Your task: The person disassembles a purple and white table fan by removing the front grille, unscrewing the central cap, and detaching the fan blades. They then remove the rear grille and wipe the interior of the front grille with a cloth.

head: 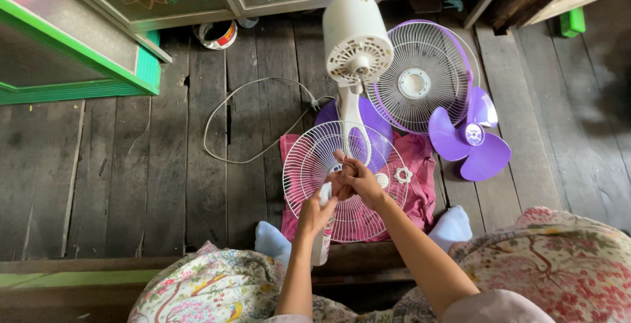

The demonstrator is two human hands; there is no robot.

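Note:
My left hand (pixel 315 214) grips a white spray bottle (pixel 323 234), its nozzle up near the centre of a white wire fan grille (pixel 309 159). The grille lies flat on a pink cloth (pixel 420 191). Over the grille's middle, my right hand (pixel 358 180) is bent with its fingers closed on the grille's hub; what is under the fingers is hidden. Behind the grille stands a dismantled fan body (pixel 355 40), white with a purple base (pixel 374 122).
A second grille with a purple rim (pixel 420 76) leans to the right of the fan body. Purple fan blades (pixel 470 140) lie on the wooden floor. A white nut (pixel 403 175) rests on the cloth. The power cord (pixel 243 119) loops at left. A green cabinet (pixel 85 76) stands far left.

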